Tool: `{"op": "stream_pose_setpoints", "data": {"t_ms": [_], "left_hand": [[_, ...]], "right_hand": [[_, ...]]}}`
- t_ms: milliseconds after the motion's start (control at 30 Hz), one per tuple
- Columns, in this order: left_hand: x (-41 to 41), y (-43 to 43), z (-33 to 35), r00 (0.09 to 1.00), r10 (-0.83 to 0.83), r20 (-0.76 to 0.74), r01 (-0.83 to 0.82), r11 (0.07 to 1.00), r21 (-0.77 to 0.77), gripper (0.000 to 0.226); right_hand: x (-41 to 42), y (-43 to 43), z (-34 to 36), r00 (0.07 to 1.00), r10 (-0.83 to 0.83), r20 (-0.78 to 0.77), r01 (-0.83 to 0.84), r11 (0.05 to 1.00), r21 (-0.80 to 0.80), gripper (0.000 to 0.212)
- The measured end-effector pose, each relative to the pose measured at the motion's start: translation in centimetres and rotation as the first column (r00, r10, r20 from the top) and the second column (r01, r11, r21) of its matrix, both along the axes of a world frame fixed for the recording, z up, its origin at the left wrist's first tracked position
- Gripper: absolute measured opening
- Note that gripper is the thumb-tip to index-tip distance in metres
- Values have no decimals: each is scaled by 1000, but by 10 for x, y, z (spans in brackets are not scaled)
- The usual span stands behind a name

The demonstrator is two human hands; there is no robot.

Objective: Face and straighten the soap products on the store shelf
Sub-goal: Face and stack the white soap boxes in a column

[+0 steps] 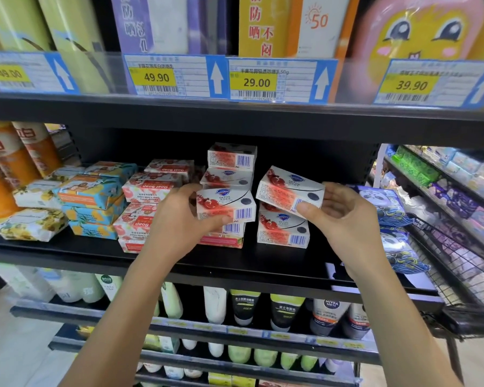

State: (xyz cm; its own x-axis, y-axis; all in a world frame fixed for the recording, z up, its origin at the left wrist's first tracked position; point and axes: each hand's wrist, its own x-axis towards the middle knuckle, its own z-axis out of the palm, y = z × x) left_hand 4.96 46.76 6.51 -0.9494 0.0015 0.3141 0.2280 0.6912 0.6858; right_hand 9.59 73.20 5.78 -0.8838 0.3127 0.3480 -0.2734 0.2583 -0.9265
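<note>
On the black middle shelf [277, 263] stand white-and-red soap boxes. My left hand [179, 219] grips one box [227, 203] by its left end, on top of a short stack. My right hand [344, 210] holds a tilted box [289, 191] by its right end, just above another box [282, 230] that sits on the shelf. Two more of the same boxes [231, 166] are stacked behind. Red goat soap packs [148, 188] lie in stacks to the left, some with upside-down print. Blue-and-orange wrapped soaps [92, 202] and pale floral soaps [31, 224] lie further left, askew.
Orange cylinders [14, 160] stand at the shelf's far left. Blue panda-print packs [389, 208] sit at the right end, beside a wire basket [458, 263]. Price tags [257, 82] line the shelf above. Bottles and tubes [280, 305] fill the shelves below.
</note>
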Motion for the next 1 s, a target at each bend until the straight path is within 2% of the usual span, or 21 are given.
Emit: {"op": "stream_pose_setpoints", "data": {"t_ms": [133, 433, 667, 1000], "left_hand": [[3, -5, 4, 1000, -13, 6, 13, 995, 96, 72], [39, -26, -7, 994, -110, -13, 108, 934, 340, 70], [58, -37, -29, 991, -131, 34, 109, 919, 379, 71], [62, -31, -45, 977, -195, 85, 147, 907, 395, 73]], "right_hand": [[7, -1, -3, 1000, -9, -2, 9, 1000, 21, 43], [31, -7, -31, 997, -39, 66, 39, 999, 5, 51], [44, -14, -62, 994, 2, 113, -11, 997, 79, 47], [42, -13, -73, 980, -23, 198, -23, 974, 226, 55]]}}
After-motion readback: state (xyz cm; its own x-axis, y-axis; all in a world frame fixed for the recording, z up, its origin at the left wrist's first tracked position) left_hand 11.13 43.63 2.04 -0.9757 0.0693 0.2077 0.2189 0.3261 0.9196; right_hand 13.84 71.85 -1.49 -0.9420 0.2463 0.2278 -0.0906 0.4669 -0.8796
